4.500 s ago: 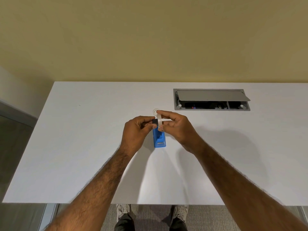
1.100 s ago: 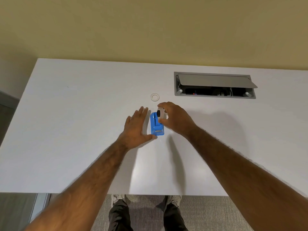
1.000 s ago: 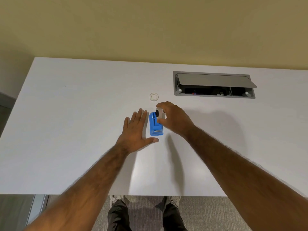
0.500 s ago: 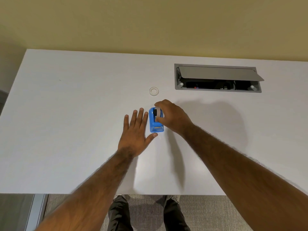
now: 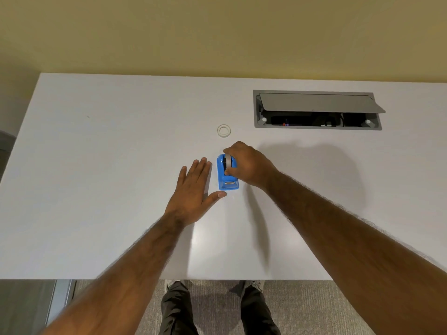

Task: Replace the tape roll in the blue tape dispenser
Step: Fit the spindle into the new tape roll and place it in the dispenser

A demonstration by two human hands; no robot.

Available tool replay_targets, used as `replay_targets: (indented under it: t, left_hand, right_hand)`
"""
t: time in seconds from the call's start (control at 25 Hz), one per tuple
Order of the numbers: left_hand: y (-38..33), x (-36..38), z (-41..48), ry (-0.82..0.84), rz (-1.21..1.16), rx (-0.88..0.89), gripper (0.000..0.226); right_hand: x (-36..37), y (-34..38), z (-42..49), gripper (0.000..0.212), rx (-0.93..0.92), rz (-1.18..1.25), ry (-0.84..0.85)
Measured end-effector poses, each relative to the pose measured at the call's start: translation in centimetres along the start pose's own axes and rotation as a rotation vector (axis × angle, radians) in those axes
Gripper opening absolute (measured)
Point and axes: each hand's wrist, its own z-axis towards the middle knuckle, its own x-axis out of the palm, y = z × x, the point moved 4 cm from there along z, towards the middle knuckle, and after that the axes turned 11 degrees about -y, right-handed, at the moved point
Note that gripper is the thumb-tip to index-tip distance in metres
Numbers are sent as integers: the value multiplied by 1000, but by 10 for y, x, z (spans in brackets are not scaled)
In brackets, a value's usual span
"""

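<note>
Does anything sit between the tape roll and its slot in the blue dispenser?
Nothing visible does. The right hand holds the tape roll in the blue dispenser; the left hand lies flat beside it, the empty ring farther away.

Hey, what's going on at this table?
A person stands at a white table, fitting tape into a blue tape dispenser. The right hand grips the tape roll, which sits in the dispenser's cradle. The left hand lies flat on the table just beside the dispenser, thumb near its front end. A small whitish ring, perhaps a spent core, lies farther back, apart from both hands.
</note>
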Motion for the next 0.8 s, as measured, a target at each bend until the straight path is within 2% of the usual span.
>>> replay_targets:
  t: [0.2,0.4,0.64,0.8]
  left_hand:
    - [2,-33,4,-137,-348,-177,77]
    - [-12,-48,22,-237,-535,-162,56]
    - [-33,-38,44,-126,-623,-214,56]
    - [-38,-34,52,-128,-584,-266,46]
  right_hand:
    - [-2,-1,0,42,23,51,-33]
    - [-8,-1,-2,38,-2,119,-62]
    - [-11,-4,-2,37,-20,135,-70]
    - [-7,-8,-1,33,8,150,-57]
